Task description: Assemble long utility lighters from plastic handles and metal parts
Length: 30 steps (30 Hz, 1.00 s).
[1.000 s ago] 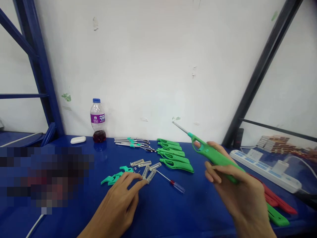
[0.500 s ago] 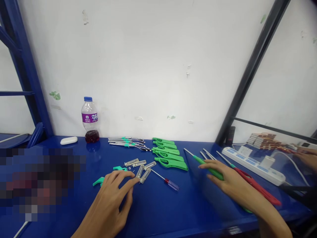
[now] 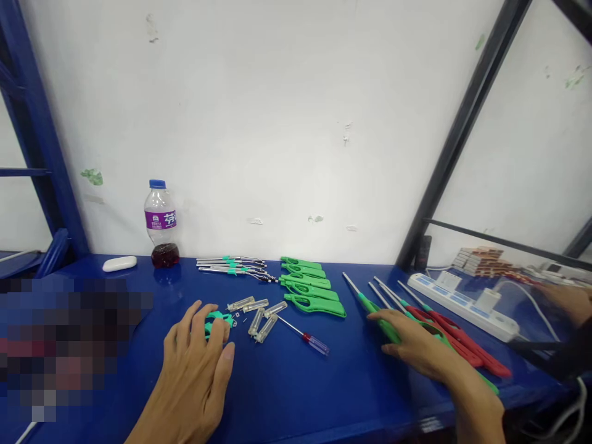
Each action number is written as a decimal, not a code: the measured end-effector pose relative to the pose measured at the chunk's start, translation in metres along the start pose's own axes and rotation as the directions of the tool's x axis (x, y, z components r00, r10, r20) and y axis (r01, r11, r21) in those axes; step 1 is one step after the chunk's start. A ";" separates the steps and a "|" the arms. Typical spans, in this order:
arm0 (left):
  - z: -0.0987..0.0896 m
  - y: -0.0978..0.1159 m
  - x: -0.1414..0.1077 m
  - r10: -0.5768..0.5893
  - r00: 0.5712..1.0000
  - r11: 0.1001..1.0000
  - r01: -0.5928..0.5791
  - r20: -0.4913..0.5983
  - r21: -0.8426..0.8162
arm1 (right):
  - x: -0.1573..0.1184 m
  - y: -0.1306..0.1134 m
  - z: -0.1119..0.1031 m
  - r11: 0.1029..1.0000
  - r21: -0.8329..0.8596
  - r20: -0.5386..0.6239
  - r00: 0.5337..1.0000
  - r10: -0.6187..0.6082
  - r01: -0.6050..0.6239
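Note:
My left hand (image 3: 194,364) is open, palm down on the blue table (image 3: 296,394), its fingers spread over small teal plastic triggers (image 3: 217,320) and partly hiding them. Clear fuel tanks (image 3: 266,328) lie just right of it, beside a screwdriver (image 3: 316,343) with a purple see-through handle. My right hand (image 3: 411,339) has its thumb and fingers around a green long-nosed lighter (image 3: 386,324), whose metal tube points toward the wall. More lighters, including red ones (image 3: 481,351), lie beside and partly under that hand.
Green lighter shells (image 3: 314,305) are lined up at mid-table, with metal lighter tubes and wires (image 3: 231,270) to their left. At the back left stand a drink bottle (image 3: 161,225) and a white case (image 3: 119,264). A power strip (image 3: 462,308) lies at right.
My left hand has moved left, away from the clear tanks; the teal triggers now lie closer together under its fingers. My right hand and the green lighter have shifted slightly right.

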<state>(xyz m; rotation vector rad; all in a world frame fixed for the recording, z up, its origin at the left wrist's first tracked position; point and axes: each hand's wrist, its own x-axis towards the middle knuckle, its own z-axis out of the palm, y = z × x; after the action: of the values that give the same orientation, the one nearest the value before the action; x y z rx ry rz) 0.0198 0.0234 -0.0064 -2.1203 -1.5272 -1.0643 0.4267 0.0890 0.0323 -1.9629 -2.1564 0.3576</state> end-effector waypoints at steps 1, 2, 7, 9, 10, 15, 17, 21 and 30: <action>0.002 -0.001 -0.001 -0.007 1.000 1.000 0.006 0.001 0.017 | 0.001 -0.001 0.000 1.000 -0.004 0.004 1.000 0.009 -0.008; 0.003 -0.001 -0.002 -0.014 1.000 0.999 0.014 0.003 0.029 | 0.001 -0.002 0.000 1.000 -0.007 0.001 1.000 0.010 -0.010; 0.008 -0.003 -0.007 -0.036 0.999 0.999 0.034 0.034 0.039 | 0.006 -0.018 -0.002 0.999 -0.023 -0.111 0.993 -0.047 0.045; 0.008 -0.004 -0.008 -0.044 0.998 0.999 0.042 0.050 0.033 | 0.010 -0.029 -0.001 0.996 -0.027 -0.167 0.982 -0.088 0.084; 0.007 -0.004 -0.008 -0.051 0.997 0.998 0.049 0.056 0.027 | 0.013 -0.035 0.001 0.994 -0.029 -0.188 0.976 -0.113 0.110; 0.004 -0.002 -0.006 -0.082 0.995 0.996 0.083 0.050 -0.016 | 0.029 -0.059 0.021 0.976 -0.046 -0.203 0.954 -0.219 0.214; 0.002 0.000 -0.005 -0.091 0.995 0.995 0.092 0.047 -0.030 | 0.034 -0.062 0.031 0.977 -0.057 -0.203 0.955 -0.214 0.207; -0.001 0.003 -0.003 -0.097 0.994 0.994 0.100 0.056 -0.046 | 0.040 -0.061 0.041 0.983 -0.088 -0.233 0.956 -0.177 0.161; -0.006 0.005 0.001 -0.115 0.992 0.993 0.113 0.059 0.039 | 0.043 -0.052 0.042 0.978 -0.115 -0.253 0.947 -0.196 0.172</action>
<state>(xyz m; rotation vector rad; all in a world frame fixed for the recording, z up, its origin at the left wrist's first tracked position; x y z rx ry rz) 0.0220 0.0183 -0.0010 -2.0813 -1.7017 -1.0099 0.3600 0.1254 0.0081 -1.7190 -2.1894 -0.0335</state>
